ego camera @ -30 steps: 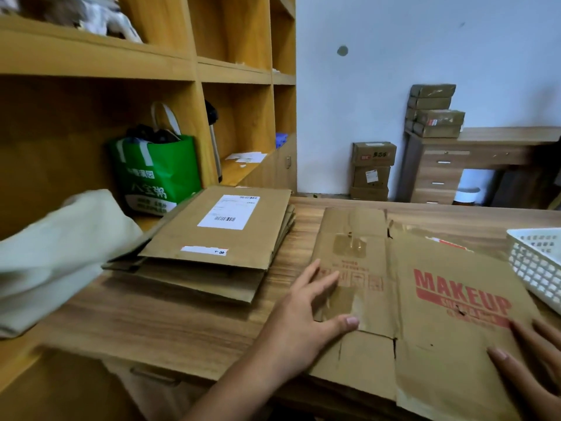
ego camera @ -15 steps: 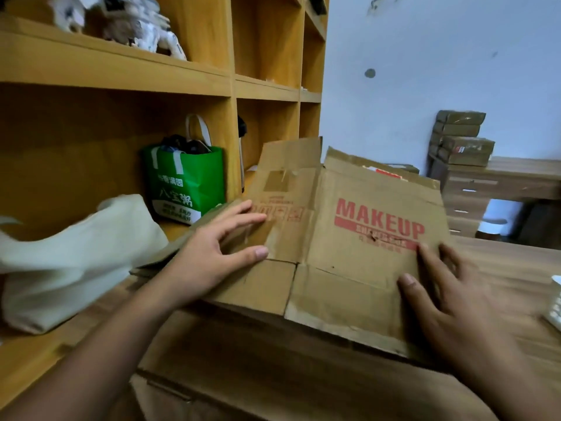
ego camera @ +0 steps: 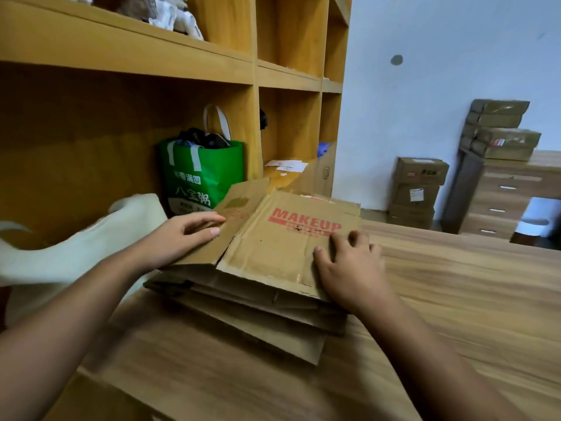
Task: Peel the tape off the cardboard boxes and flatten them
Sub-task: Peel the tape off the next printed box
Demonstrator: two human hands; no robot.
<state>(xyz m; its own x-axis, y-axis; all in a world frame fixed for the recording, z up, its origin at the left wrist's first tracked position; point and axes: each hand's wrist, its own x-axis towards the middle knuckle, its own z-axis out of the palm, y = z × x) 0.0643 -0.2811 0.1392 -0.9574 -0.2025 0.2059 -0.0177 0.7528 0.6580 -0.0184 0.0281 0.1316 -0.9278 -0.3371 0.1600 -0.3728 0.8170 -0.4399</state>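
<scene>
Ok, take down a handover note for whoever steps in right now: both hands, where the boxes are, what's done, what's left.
Left hand rests on the left flap of the MAKEUP box; right hand grips its right edge, thumb on top.
The MAKEUP box lies flattened on top of the stack of flat boxes on the table.
Done: this box is flattened and stacked.
Left: let go; closed boxes by the wall and on the drawers probably still need untaping and flattening.
</scene>
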